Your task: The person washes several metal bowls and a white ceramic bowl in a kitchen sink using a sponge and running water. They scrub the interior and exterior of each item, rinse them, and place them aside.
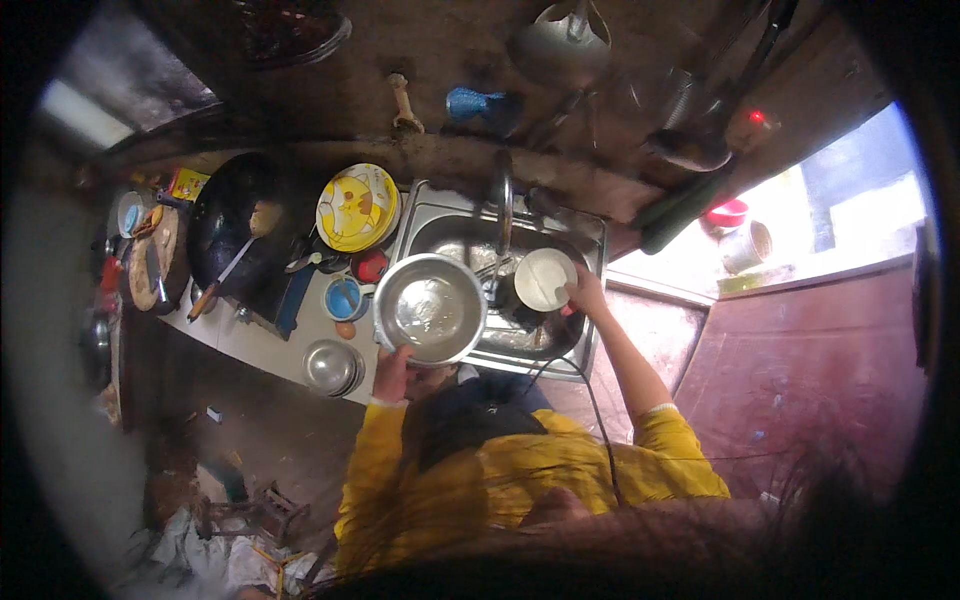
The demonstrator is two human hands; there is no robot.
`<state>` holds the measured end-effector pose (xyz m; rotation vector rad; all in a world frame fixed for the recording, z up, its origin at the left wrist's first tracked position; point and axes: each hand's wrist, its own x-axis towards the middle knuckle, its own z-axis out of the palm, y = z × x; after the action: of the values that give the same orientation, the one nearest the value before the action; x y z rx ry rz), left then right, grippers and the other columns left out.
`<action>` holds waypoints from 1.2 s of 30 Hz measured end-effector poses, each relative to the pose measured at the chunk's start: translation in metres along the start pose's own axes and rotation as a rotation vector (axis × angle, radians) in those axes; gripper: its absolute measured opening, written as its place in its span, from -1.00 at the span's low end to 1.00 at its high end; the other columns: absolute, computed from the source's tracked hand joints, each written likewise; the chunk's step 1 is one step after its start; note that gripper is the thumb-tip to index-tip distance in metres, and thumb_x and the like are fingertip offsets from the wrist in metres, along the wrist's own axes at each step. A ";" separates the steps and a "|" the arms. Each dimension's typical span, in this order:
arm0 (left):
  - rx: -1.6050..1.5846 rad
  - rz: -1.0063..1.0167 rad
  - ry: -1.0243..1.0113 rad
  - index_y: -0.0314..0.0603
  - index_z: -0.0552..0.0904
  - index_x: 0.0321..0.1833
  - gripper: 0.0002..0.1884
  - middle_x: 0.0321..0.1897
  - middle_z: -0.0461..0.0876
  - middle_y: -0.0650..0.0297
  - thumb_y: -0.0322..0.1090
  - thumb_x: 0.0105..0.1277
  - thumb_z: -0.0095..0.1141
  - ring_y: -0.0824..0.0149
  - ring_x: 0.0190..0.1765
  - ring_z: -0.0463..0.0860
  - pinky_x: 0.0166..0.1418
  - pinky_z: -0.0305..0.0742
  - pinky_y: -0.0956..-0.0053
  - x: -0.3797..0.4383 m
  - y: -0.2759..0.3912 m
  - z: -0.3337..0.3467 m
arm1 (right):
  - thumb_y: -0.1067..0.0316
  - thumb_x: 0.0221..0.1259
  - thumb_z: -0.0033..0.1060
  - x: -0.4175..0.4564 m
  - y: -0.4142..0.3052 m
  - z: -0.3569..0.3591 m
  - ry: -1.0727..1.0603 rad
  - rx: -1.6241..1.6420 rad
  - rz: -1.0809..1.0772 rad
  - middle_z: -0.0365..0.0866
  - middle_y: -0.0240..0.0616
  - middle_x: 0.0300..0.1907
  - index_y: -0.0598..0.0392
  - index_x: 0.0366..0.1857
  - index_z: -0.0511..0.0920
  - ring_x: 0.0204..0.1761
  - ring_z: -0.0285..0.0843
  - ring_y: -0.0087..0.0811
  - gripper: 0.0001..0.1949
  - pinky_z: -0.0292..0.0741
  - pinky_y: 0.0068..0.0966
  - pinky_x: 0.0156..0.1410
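My left hand (pixel 392 373) grips the near rim of a round metal basin (pixel 430 307). The basin is tilted towards me, and its shiny inside shows. Over the right half of the stainless steel sink (pixel 420 217), my right hand (pixel 587 292) holds a small white bowl (pixel 545 279) by its right edge. A bit of red shows under the fingers of that hand. The curved metal faucet (pixel 505 202) reaches over the sink behind the two vessels. Part of the sink is hidden by the basin.
Left of the sink are yellow cat-patterned plates (pixel 356 208), a blue cup (pixel 343 298), an egg (pixel 345 331) and stacked metal bowls (pixel 330 367). Farther left, a black wok (pixel 225 225) holds a wooden-handled spatula (pixel 240 255). Ladles (pixel 562 49) hang on the wall. A dark cable (pixel 596 405) crosses my front.
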<state>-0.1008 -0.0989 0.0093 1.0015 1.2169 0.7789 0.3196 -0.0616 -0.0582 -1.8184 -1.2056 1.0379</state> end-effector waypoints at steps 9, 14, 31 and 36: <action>0.184 0.071 0.134 -0.18 0.14 0.36 -0.30 0.11 0.44 0.09 -0.48 0.04 -0.06 0.21 0.06 0.52 0.05 0.45 0.46 0.009 0.033 0.077 | 0.48 0.03 0.08 -0.074 -0.003 0.032 -0.129 0.471 0.367 0.57 -0.26 -0.56 0.23 0.02 0.47 -0.71 0.51 -0.51 -0.62 0.45 -0.63 -0.65; 0.351 0.262 0.151 -0.07 0.01 0.45 -0.21 0.35 0.20 -0.02 -0.59 0.07 -0.17 0.04 0.30 0.36 0.17 0.42 0.32 -0.004 0.057 0.116 | 0.53 0.05 0.02 -0.079 0.007 0.036 -0.172 0.496 0.307 0.60 -0.15 -0.48 0.24 0.13 0.37 -0.69 0.58 -0.33 -0.55 0.52 -0.55 -0.65; 0.683 0.984 0.044 -0.07 0.35 0.29 -0.32 0.37 0.08 -0.18 -0.65 0.03 0.13 -0.13 0.31 0.29 0.17 0.45 0.31 0.013 0.042 0.117 | 0.41 -0.01 0.14 -0.066 0.045 0.051 0.050 0.203 -0.292 0.64 -0.17 -0.39 0.23 0.04 0.48 -0.43 0.67 -0.39 -0.57 0.53 -0.55 -0.38; 0.175 0.610 0.261 -0.38 0.20 0.33 -0.40 0.27 0.32 0.03 -0.48 0.20 0.05 0.18 0.29 0.36 0.26 0.32 0.41 -0.002 0.044 0.094 | 0.55 0.02 -0.01 -0.071 0.007 0.042 -0.123 0.559 0.251 0.60 -0.16 -0.39 0.27 0.07 0.38 -0.68 0.56 -0.32 -0.58 0.54 -0.54 -0.64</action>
<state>-0.0074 -0.1023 0.0550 1.4813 1.2233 1.3263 0.2677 -0.1254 -0.0660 -1.4939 -0.6619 1.4732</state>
